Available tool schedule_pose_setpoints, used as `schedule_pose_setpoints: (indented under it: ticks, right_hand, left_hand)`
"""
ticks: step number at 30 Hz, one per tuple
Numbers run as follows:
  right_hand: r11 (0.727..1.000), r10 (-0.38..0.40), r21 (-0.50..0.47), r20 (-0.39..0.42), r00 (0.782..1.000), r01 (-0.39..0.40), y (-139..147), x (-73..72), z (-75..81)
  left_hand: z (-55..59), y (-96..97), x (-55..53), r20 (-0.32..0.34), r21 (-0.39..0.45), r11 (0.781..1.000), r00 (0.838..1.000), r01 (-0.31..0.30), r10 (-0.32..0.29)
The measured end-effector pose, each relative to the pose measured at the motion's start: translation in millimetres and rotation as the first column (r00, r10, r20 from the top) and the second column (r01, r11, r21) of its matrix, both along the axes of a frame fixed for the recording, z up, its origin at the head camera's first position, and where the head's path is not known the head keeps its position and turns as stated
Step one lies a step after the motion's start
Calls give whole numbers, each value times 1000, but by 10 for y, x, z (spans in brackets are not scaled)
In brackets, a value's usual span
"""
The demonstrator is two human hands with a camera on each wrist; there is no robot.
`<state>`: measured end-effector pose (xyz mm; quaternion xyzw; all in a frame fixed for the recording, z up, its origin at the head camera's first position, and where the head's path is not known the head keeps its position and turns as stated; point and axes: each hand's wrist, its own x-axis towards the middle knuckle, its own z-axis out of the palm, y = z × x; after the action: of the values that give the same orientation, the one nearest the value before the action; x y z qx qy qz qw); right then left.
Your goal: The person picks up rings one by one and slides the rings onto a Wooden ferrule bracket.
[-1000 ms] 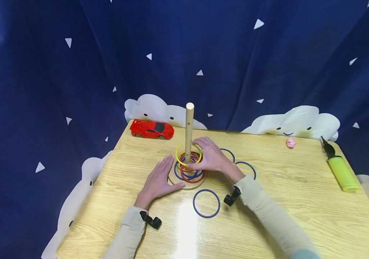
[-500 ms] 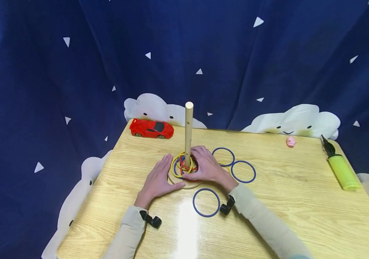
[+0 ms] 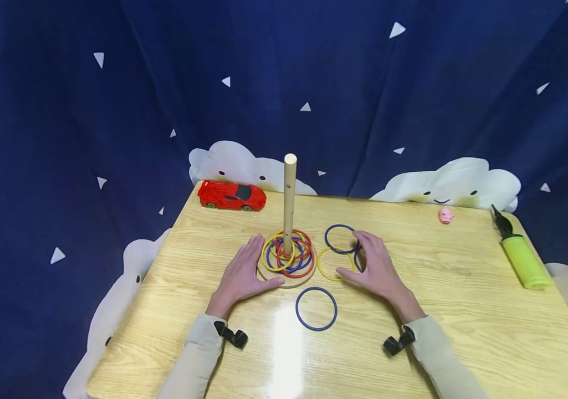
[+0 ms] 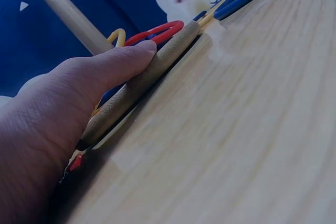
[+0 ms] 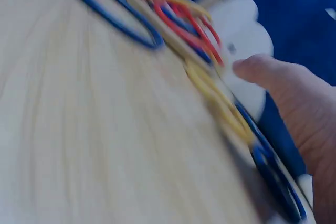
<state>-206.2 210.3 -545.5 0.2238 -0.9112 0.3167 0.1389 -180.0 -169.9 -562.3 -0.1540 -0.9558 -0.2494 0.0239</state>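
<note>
A wooden peg (image 3: pixel 288 205) rises from a round wooden base (image 3: pixel 287 283), with several yellow, red and blue rings lying around its foot. My left hand (image 3: pixel 240 275) rests at the base's left side, fingers extended; in the left wrist view its thumb (image 4: pixel 118 61) lies on the base's edge. My right hand (image 3: pixel 379 272) hovers over loose rings right of the base, thumb and fingers spread, with nothing held. Near it lie a yellow ring (image 3: pixel 334 280) and a blue ring (image 3: pixel 339 225). Another blue ring (image 3: pixel 356 259) is mostly hidden under that hand.
One more blue ring (image 3: pixel 316 329) lies in front of the base. A red toy car (image 3: pixel 232 195) stands at the back left. A small pink pig figure (image 3: pixel 445 215) and a yellow-green hand pump (image 3: pixel 526 260) are at the right. A blue curtain (image 3: pixel 274 66) hangs behind the table.
My right hand has lowered a yellow ring around the peg, let it go on the left of the pile, and moved right to the loose rings. My left hand has stayed put.
</note>
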Motion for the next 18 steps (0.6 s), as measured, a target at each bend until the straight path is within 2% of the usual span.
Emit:
schedule_pose_setpoints:
  ticks: [5, 8, 18]
  right_hand:
    - [992, -120, 59, 75, 990, 115, 494, 136, -149]
    - [986, -154, 81, 63, 986, 149, 661, 192, -210]
    - [984, -156, 90, 11, 988, 154, 744, 173, -238]
  left_hand:
    - [-13, -1, 11, -3, 2, 1000, 1000, -5, 5]
    - [-29, 1, 19, 5, -4, 1000, 1000, -4, 4]
    - [-8, 15, 4, 3, -3, 1000, 1000, -1, 1]
